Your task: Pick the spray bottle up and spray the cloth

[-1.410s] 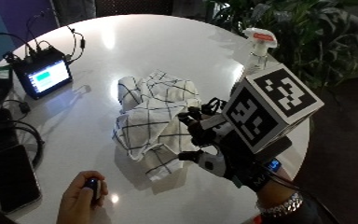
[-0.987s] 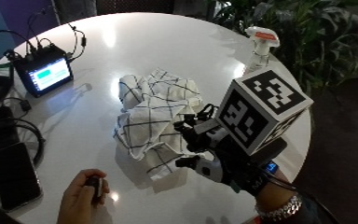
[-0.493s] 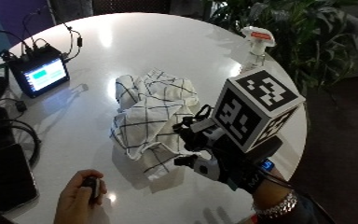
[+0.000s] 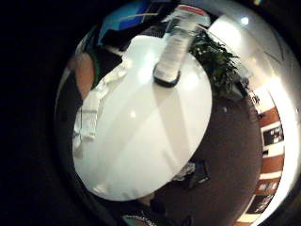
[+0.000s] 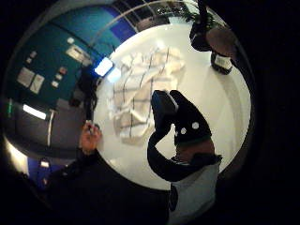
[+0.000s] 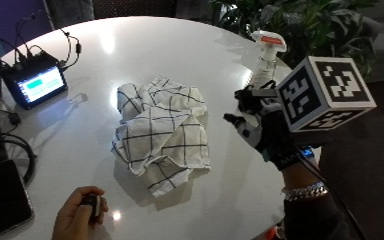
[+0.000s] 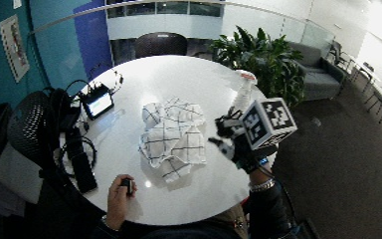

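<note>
Round white surface (image 6: pixel 179 55). Checked cloth (image 6: pixel 160 131) lies crumpled near its middle. Spray bottle (image 6: pixel 266 59), clear with a white and red head, stands upright near the far right edge, in front of a plant (image 6: pixel 312 25). Gloved right hand (image 6: pixel 266 127) hovers above the surface between cloth and bottle, just short of the bottle, touching neither. Grip empty: fingers (image 6: pixel 240 124) spread and loosely bent, nothing in them. Little-finger palm view shows the bottle (image 4: pixel 176 44) close ahead. Bare left hand (image 6: pixel 80 214) at the near edge holds a small dark object. Small lit screen (image 6: pixel 35 86) with cables at the left; a phone (image 6: pixel 2 196) lies nearer.
</note>
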Motion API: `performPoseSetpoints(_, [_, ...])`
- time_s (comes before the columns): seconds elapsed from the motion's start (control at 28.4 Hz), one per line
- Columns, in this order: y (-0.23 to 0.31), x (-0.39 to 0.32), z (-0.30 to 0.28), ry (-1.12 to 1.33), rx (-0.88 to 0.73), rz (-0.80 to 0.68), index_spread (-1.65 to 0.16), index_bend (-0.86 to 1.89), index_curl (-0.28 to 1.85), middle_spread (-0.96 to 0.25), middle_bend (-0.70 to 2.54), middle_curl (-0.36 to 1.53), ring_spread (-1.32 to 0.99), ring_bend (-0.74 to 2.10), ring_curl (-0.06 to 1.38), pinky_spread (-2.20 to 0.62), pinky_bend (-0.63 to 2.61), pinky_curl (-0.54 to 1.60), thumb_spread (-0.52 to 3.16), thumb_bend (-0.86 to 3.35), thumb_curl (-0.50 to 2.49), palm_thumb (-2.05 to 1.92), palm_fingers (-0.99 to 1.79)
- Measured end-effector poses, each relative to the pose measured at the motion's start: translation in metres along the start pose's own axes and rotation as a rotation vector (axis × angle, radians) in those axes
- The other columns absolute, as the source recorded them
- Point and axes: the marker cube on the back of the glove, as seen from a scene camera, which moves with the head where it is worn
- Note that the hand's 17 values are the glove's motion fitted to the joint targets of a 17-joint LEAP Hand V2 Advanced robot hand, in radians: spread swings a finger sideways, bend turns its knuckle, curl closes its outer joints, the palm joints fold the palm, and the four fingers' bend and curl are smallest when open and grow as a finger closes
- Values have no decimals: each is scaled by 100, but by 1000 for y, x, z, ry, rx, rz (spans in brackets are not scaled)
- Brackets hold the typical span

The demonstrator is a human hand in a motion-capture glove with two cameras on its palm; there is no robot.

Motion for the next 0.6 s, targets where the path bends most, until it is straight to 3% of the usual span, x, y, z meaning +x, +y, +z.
performPoseSetpoints(0.35, [-69, 53, 17, -38, 193, 403, -30, 15, 33, -9, 26, 34, -10, 46, 34, 12, 16, 21, 120, 11, 26, 68, 102])
performPoseSetpoints(0.6, [-89, 74, 42, -51, 228, 524, -25, 14, 33, -8, 22, 35, -9, 44, 35, 10, 19, 25, 118, 6, 28, 67, 97])
